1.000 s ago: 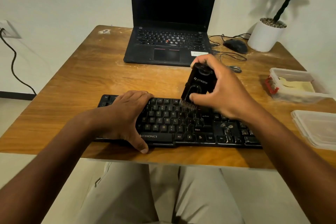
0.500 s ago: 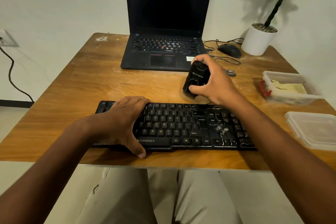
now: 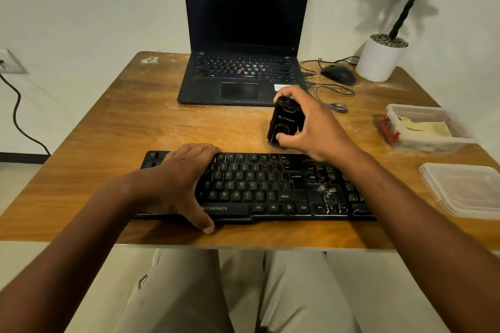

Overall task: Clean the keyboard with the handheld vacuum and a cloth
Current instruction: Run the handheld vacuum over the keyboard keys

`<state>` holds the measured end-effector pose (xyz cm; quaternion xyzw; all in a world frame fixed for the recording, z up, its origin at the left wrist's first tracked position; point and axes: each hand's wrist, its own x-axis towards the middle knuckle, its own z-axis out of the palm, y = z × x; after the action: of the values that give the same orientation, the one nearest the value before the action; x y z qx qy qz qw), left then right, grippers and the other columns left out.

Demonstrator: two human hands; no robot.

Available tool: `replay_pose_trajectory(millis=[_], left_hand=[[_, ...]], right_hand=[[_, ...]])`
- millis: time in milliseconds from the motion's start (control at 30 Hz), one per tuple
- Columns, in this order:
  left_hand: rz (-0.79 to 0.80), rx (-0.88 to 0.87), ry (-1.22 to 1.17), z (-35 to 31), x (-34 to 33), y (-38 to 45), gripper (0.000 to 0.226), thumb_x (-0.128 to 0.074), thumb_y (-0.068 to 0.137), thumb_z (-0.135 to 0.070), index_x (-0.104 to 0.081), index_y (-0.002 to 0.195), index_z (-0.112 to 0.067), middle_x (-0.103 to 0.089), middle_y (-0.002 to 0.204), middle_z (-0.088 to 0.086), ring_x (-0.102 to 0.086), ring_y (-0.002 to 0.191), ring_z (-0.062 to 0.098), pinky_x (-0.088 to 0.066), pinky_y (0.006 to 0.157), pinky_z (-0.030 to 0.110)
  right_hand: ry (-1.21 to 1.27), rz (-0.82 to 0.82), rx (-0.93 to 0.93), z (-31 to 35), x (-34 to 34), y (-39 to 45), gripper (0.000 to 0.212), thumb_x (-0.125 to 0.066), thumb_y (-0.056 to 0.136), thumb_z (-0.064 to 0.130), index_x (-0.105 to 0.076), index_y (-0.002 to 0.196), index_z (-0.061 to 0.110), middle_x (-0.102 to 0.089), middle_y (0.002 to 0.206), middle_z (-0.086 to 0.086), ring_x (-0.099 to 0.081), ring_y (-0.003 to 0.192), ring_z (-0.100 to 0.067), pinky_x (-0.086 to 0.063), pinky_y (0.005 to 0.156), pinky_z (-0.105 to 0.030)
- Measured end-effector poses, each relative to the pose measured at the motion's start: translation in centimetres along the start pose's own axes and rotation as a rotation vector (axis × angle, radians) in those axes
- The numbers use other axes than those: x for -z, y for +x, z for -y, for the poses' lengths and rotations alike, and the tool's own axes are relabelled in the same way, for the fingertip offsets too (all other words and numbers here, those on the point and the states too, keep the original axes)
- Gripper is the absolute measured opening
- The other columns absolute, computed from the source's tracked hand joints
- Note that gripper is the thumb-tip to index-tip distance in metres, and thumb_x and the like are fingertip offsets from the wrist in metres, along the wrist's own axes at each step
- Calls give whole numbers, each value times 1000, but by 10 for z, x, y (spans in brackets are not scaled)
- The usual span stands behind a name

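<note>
1. The left hand point(image 3: 181, 184) lies flat over the left end of the black keyboard point(image 3: 270, 186), fingers relaxed and straight, thumb reaching past the front edge onto the wooden surface point(image 3: 113, 127); the keys under the palm are hidden
2. The right hand point(image 3: 311, 127) grips the black handheld vacuum point(image 3: 284, 121), fingers curled round its far side and thumb pressed on its lower front; the vacuum's right side and its bottom end are covered or too dark to make out, so whether it touches the surface cannot be told
3. The vacuum stands nearly upright, long axis vertical with the top tipped slightly away, branded face toward the camera, just behind the keyboard's back edge and in front of the laptop point(image 3: 243, 35)
4. The keyboard's long axis runs left to right along the near edge of the surface; pale specks show on its right-hand keys, and the right forearm cuts off its far right end
5. At right, a plastic container point(image 3: 422, 130) with a red clip, a clear lid point(image 3: 462, 189) cropped by the frame, a mouse point(image 3: 338, 74) and a potted plant point(image 3: 381, 59)
</note>
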<state>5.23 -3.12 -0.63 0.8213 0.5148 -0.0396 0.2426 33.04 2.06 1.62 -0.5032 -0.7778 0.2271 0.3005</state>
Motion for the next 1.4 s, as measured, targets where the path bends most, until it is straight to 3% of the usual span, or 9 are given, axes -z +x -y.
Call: replay_pose_trajectory(millis=[133, 400, 500, 667, 800, 933, 1067, 1300, 1400], left_hand=[[9, 2, 11, -1, 0, 1, 143, -89, 48, -66, -1, 156, -34, -14, 154, -18, -5, 127, -6, -10, 117, 32], [53, -86, 28, -52, 1, 20, 148, -81, 54, -73, 17, 157, -32, 8, 165, -15, 7, 151, 14, 4, 116, 35], [63, -111, 95, -72, -8, 39, 148, -79, 57, -74, 18, 158, -26, 14, 166, -11, 15, 151, 15, 13, 109, 32], [60, -95, 93, -72, -13, 49, 148, -83, 54, -71, 11, 158, -27, 4, 163, -12, 5, 150, 15, 4, 112, 31], [53, -111, 96, -72, -12, 50, 146, -85, 55, -69, 9, 158, -26, 0, 162, -12, 3, 149, 14, 1, 114, 32], [62, -107, 104, -71, -13, 51, 148, -84, 54, -71, 12, 158, -27, 4, 163, -12, 6, 150, 14, 1, 117, 34], [59, -99, 104, -71, -13, 52, 149, -84, 53, -71, 11, 158, -27, 2, 163, -11, 4, 150, 15, -3, 120, 37], [50, -110, 97, -70, -15, 53, 148, -84, 52, -72, 10, 158, -28, 1, 163, -11, 4, 150, 14, 2, 116, 34], [42, -117, 100, -69, -16, 53, 149, -84, 52, -72, 9, 158, -26, 1, 163, -11, 5, 150, 15, 5, 111, 31]], right_hand=[[47, -142, -41, 2, 20, -21, 70, -86, 74, 10, -48, 127, 36, -58, 108, 18, -62, 95, 2, -59, 66, -17], [33, -276, -102, -10, 47, -70, 68, -86, 73, 7, -49, 121, 38, -59, 102, 22, -57, 89, 19, -48, 62, -5], [39, -217, -119, -16, 38, -61, 69, -86, 76, 7, -47, 121, 41, -57, 103, 20, -62, 90, 5, -56, 63, -12], [55, -145, -125, -27, 24, -38, 65, -84, 76, 6, -49, 120, 38, -59, 106, 16, -61, 94, 0, -59, 68, -15], [-124, -132, -196, -39, 35, -40, 71, -87, 74, 12, -48, 126, 39, -60, 102, 16, -62, 88, -4, -54, 57, -13], [-248, -266, -245, -39, 46, -46, 72, -87, 72, 17, -46, 128, 38, -63, 103, 9, -66, 91, -19, -61, 70, -37], [23, -323, -304, -19, 22, -39, 70, -88, 72, 16, -46, 123, 39, -58, 100, 19, -60, 87, 1, -48, 56, -7], [-122, -390, -436, -31, 23, -53, 76, -90, 70, 20, -48, 132, 29, -53, 94, 16, -57, 80, -3, -40, 56, -13], [-216, -462, -416, -34, 35, -57, 74, -88, 72, 23, -47, 133, 30, -61, 104, 5, -61, 92, -17, -48, 66, -23]])
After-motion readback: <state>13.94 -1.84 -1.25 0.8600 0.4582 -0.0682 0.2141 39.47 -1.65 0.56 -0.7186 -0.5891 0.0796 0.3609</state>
